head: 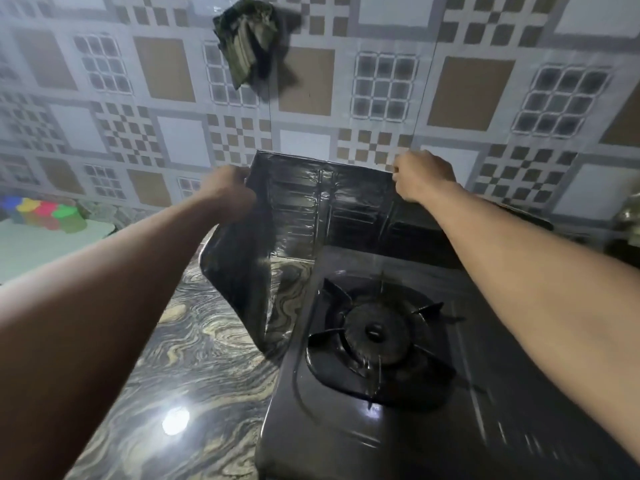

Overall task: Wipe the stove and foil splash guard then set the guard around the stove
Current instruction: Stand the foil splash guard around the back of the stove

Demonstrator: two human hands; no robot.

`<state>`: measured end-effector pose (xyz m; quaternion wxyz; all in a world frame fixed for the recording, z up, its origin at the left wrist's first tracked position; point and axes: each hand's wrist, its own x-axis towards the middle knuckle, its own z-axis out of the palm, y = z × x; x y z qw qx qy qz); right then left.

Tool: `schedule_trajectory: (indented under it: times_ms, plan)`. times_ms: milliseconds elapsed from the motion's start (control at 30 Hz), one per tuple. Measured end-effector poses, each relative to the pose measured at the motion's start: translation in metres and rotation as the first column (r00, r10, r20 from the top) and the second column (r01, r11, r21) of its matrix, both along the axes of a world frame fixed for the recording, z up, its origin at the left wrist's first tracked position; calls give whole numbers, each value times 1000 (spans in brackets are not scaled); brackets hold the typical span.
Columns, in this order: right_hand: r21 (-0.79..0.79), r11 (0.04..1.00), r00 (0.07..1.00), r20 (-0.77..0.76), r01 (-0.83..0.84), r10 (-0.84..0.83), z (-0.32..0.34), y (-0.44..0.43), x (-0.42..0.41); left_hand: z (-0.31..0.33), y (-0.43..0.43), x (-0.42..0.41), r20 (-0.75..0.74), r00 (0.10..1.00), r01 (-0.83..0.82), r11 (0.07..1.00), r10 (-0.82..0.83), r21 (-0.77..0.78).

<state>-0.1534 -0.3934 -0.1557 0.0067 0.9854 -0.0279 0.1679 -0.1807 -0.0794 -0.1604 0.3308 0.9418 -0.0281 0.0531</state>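
While the stove (381,341) sits near us on the marbled bench (194,358), we judge the wiping over and the placing in hand: our left hand (230,188) and right hand (420,176) are each closed on a top corner of the foil splash guard (311,206). It stands behind the stove, its left wing hanging loose over the bench. Next we should lower it and fold the wings around both sides; a cloth (247,39) hangs on the far wall.

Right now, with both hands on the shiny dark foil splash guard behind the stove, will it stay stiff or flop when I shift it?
The shiny dark foil splash guard probably flexes: its left panel curls and bows where it meets the marbled counter. It looks thin, so likely light. Its creases suggest it dents easily, so the left hand and right hand gripping the top edge seems sensible.
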Motion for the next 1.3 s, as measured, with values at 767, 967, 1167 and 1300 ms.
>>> schedule_trajectory:
  times_ms: [767, 967, 1167, 1300]
  plan:
    - [-83, 993, 979, 182, -81, 95, -10, -57, 18, -10, -14, 18, 55, 997, 48, 971, -62, 235]
    - [-108, 993, 991, 125, -42, 55, -5, -79, 11, -14, -22, 23, 62, 994, 82, 979, -95, 186]
    - [-92, 995, 994, 105, -29, 39, -18, -89, 9, -18, -30, 34, 16, 992, 118, 982, -122, 151]
    - [-83, 995, 994, 92, -56, 63, -28, -92, 3, -26, -36, 36, 11, 992, 119, 980, -122, 157]
